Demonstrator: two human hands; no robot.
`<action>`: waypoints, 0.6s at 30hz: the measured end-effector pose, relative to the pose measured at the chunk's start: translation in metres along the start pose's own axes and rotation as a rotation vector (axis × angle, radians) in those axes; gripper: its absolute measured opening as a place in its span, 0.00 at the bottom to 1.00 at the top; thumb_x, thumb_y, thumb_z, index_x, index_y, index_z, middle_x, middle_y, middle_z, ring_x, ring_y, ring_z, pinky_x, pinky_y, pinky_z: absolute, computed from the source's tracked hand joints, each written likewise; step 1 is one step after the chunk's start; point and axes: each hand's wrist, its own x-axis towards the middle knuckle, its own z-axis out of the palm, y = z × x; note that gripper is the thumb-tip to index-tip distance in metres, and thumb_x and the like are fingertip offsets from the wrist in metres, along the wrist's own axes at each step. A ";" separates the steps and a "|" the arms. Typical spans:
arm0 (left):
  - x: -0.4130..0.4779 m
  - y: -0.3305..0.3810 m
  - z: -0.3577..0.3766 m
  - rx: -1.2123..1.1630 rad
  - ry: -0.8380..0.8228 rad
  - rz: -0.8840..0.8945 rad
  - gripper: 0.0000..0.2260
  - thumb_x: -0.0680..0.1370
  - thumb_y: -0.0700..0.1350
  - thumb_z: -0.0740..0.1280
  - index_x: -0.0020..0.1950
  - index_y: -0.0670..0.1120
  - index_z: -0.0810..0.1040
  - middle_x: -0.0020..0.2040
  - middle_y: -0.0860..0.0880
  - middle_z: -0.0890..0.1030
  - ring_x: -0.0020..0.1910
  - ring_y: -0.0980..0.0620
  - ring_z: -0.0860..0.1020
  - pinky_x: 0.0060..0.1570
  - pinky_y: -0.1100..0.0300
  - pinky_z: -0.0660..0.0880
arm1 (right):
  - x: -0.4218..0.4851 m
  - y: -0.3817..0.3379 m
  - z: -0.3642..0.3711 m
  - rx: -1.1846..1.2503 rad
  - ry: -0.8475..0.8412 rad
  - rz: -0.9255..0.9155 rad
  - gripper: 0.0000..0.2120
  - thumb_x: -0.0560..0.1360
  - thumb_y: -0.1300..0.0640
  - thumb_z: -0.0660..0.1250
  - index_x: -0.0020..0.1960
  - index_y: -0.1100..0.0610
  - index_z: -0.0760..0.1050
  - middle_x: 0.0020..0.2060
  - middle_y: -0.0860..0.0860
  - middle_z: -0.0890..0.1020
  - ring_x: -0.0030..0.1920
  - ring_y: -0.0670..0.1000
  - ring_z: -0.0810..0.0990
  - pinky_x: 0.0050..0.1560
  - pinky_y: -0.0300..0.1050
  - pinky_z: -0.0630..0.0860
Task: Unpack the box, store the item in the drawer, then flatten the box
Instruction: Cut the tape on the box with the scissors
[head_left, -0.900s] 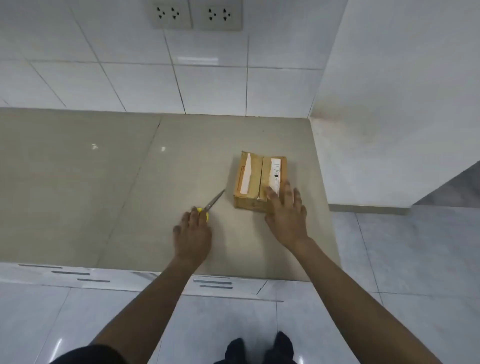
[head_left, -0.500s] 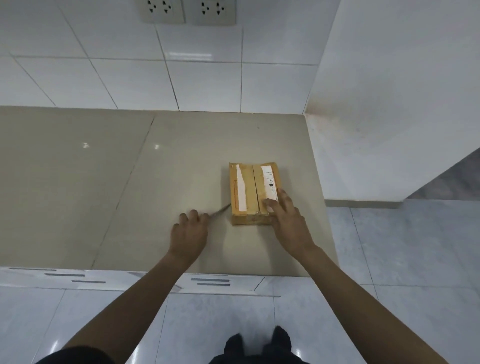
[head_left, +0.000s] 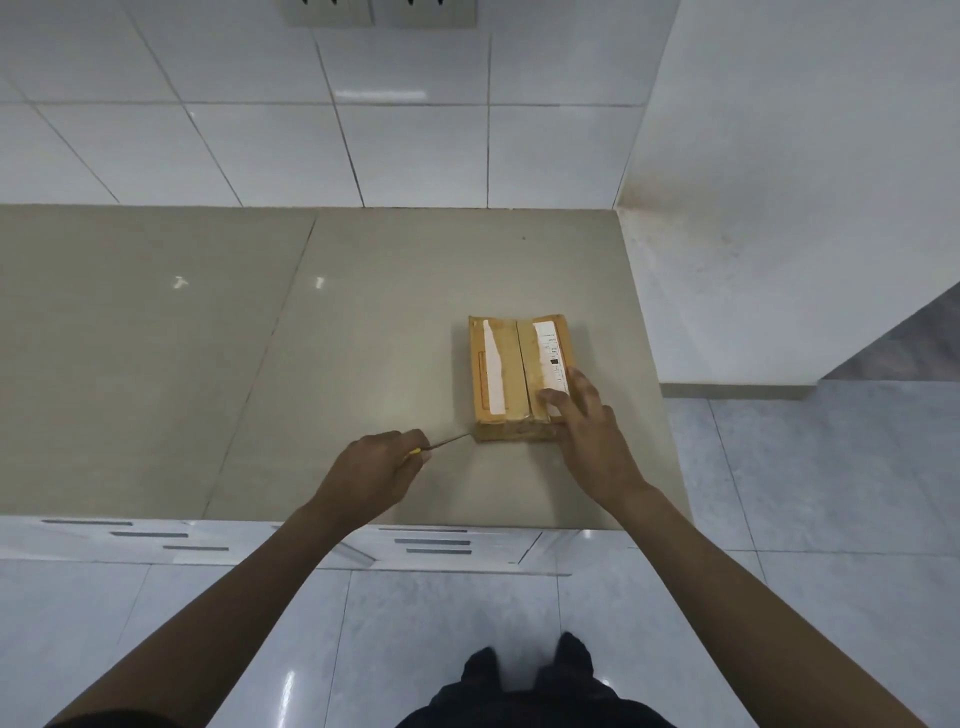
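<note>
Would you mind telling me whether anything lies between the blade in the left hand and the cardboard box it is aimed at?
Nothing visible does. The blade held in the left hand already reaches the near left corner of the box, over bare countertop. The right hand rests on the box's near right end, clear of the blade.

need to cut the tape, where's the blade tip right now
In the head view, the blade runs from the left hand to the near-left bottom corner of the box, its tip at that corner.

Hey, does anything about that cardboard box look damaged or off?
Yes. The cardboard box looks worn: the white label on its left flap is partly torn away, leaving a ragged edge, and the near end is crumpled under clear tape. It is still shut.
</note>
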 end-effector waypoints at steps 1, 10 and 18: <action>0.002 0.001 -0.002 -0.008 -0.008 -0.007 0.16 0.78 0.57 0.54 0.48 0.49 0.77 0.32 0.50 0.78 0.29 0.48 0.74 0.31 0.56 0.73 | 0.000 0.000 0.000 -0.001 0.001 0.002 0.23 0.77 0.63 0.63 0.67 0.45 0.65 0.76 0.55 0.57 0.62 0.63 0.71 0.56 0.52 0.76; 0.053 0.026 -0.009 0.020 -0.135 0.129 0.10 0.80 0.49 0.61 0.54 0.47 0.79 0.43 0.44 0.82 0.41 0.45 0.77 0.41 0.53 0.75 | 0.002 0.001 -0.004 -0.022 -0.029 -0.003 0.22 0.77 0.61 0.64 0.67 0.46 0.66 0.75 0.56 0.58 0.61 0.63 0.71 0.56 0.54 0.76; 0.056 0.030 -0.001 0.083 -0.079 0.229 0.09 0.78 0.46 0.65 0.56 0.47 0.78 0.45 0.42 0.81 0.41 0.42 0.76 0.39 0.54 0.75 | 0.007 -0.001 -0.012 -0.053 -0.049 -0.026 0.23 0.73 0.61 0.69 0.64 0.45 0.68 0.71 0.57 0.63 0.58 0.62 0.74 0.55 0.54 0.78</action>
